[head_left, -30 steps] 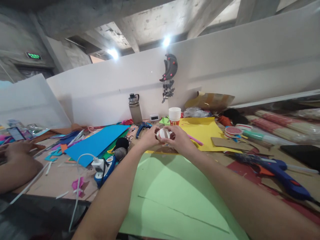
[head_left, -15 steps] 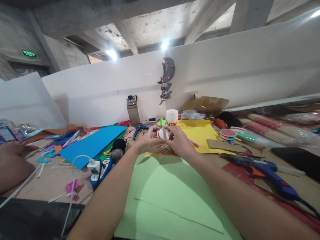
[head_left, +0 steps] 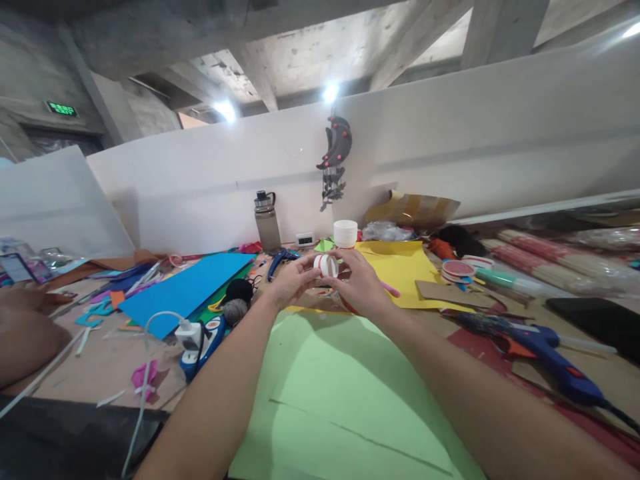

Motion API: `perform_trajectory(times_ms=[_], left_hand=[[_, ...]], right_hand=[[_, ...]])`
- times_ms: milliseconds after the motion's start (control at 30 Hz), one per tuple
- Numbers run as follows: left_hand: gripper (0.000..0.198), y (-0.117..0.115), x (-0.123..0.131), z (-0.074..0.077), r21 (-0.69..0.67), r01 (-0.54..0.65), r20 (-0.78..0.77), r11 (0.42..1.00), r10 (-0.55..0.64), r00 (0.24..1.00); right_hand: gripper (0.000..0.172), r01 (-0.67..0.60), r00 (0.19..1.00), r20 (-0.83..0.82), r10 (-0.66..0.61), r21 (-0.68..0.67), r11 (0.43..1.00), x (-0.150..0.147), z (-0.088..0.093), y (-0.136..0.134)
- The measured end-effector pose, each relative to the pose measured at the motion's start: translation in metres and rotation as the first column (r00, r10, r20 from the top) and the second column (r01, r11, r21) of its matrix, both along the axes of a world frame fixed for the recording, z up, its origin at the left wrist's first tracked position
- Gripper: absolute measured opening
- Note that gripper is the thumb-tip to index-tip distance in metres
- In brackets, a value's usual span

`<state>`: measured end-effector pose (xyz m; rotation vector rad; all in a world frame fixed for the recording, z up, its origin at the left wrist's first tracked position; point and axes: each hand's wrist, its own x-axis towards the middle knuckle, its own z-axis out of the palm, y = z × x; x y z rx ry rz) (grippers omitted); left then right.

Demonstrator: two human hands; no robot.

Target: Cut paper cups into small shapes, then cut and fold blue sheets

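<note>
Both my hands hold one small white round piece with red stripes up above the table. My left hand pinches it from the left and my right hand grips it from the right, fingers curled. Under my forearms lies a large light green paper sheet. A stack of white paper cups stands just behind my hands.
A blue glue gun lies at the right. Yellow paper, a blue sheet, a water bottle, a white plug with cable and scraps cover the table. Another person's arm rests at the left.
My hands have lifted the striped piece slightly and turned it between the fingers. The other person's hand at the left has drawn back a little.
</note>
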<state>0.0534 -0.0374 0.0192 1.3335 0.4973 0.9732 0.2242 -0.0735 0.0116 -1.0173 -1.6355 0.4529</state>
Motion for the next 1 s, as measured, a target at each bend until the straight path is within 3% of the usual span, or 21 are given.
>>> perform_trajectory(times_ms=[633, 1000], left_hand=[[0.058, 0.0006, 0.0008, -0.0020, 0.066, 0.002, -0.036, 0.998, 0.000, 0.999], [0.058, 0.0034, 0.0003, -0.0063, 0.065, -0.005, -0.054, 0.998, 0.009, 0.999]], right_hand=[[0.045, 0.003, 0.999, -0.037, -0.003, 0.004, 1.000, -0.0009, -0.0012, 0.0015], [0.045, 0.065, 0.996, 0.063, -0.066, 0.019, 0.998, 0.0004, 0.0057, -0.0027]])
